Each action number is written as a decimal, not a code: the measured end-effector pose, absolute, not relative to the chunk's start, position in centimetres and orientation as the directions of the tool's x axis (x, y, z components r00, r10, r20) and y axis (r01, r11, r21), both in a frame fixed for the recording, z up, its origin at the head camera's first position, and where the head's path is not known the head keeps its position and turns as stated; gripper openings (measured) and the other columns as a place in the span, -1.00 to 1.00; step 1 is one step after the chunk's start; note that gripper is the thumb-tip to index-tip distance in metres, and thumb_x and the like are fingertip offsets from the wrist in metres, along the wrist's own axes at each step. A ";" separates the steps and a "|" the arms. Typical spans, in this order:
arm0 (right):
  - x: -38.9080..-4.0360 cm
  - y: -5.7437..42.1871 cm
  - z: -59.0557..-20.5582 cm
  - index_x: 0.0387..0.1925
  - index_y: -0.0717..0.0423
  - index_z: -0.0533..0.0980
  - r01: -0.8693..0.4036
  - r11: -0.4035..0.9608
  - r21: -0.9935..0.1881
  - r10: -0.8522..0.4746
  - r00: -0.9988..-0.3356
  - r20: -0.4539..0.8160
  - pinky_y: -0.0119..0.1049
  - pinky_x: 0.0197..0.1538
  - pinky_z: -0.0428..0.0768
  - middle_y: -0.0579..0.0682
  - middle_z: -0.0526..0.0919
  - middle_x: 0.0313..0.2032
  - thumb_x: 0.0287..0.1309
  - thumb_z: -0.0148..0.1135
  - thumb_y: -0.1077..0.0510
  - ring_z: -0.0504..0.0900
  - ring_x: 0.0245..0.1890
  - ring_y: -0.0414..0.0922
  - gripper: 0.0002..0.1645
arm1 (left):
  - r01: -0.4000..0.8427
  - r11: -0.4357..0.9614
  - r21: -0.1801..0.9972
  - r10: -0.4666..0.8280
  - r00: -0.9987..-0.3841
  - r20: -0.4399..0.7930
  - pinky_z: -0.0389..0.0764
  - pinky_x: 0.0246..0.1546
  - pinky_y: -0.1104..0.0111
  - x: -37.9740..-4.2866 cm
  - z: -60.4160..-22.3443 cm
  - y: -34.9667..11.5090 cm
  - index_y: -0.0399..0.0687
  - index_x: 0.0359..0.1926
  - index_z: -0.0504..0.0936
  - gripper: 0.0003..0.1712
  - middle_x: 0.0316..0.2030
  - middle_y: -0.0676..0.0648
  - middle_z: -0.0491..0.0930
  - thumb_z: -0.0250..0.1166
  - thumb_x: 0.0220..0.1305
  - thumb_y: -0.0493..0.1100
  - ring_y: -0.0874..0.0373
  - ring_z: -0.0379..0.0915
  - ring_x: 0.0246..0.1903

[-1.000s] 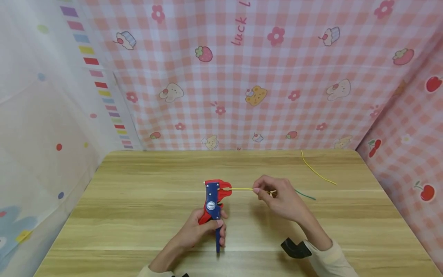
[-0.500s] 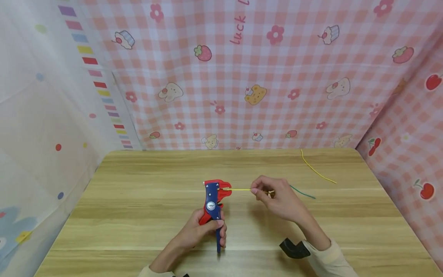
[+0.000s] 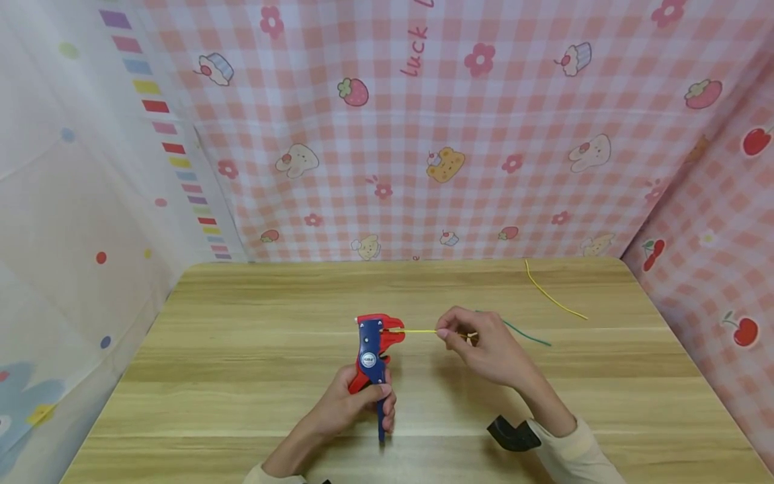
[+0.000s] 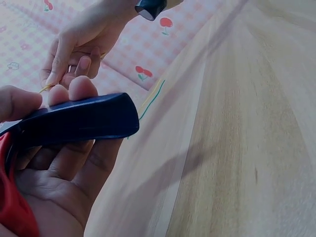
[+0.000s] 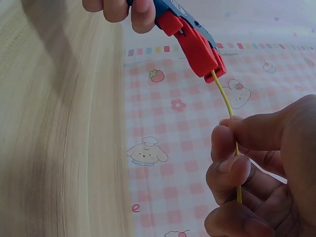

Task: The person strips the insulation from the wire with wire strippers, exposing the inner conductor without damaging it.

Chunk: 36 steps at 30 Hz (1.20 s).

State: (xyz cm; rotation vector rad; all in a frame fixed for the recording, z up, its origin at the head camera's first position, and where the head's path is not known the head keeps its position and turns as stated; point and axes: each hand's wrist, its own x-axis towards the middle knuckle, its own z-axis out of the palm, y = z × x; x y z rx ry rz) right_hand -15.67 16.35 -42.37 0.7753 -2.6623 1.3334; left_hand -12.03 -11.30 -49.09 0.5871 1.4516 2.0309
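My left hand (image 3: 347, 403) grips the handles of a red and blue wire stripper (image 3: 370, 343), its head pointing away from me. In the left wrist view the fingers wrap the dark blue handle (image 4: 84, 118). One end of a yellow wire (image 3: 418, 331) sits between the red jaws of the stripper. With thumb and forefinger my right hand (image 3: 484, 343) pinches that wire a short way from the tool. The right wrist view shows the yellow wire (image 5: 224, 96) running from the jaws through the fingers into the palm. Whether its insulation is cut cannot be seen.
A second yellow wire (image 3: 553, 296) lies at the back right of the wooden table (image 3: 242, 349). Beside the right hand lies a green wire (image 3: 526, 334), partly hidden by that hand. Patterned cloth (image 3: 387, 134) hangs behind the table and on both sides.
My right hand has shifted slightly left, toward the stripper, and more of the green wire shows behind it. The left hand's grip on the stripper looks the same.
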 end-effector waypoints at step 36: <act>-15.6 16.4 -42.2 -0.28 -0.17 0.61 -0.490 0.482 -0.726 -0.432 -0.854 0.289 -0.43 -0.54 0.46 -0.32 0.58 -0.55 0.39 0.29 0.14 0.47 -0.55 -0.33 -0.89 | -0.228 -0.081 0.970 0.550 -0.822 -0.147 0.70 -0.41 0.35 -11.4 -48.8 -10.6 -0.25 -0.15 0.39 -0.70 -0.59 0.04 0.54 0.21 0.52 -0.07 0.17 0.54 -0.64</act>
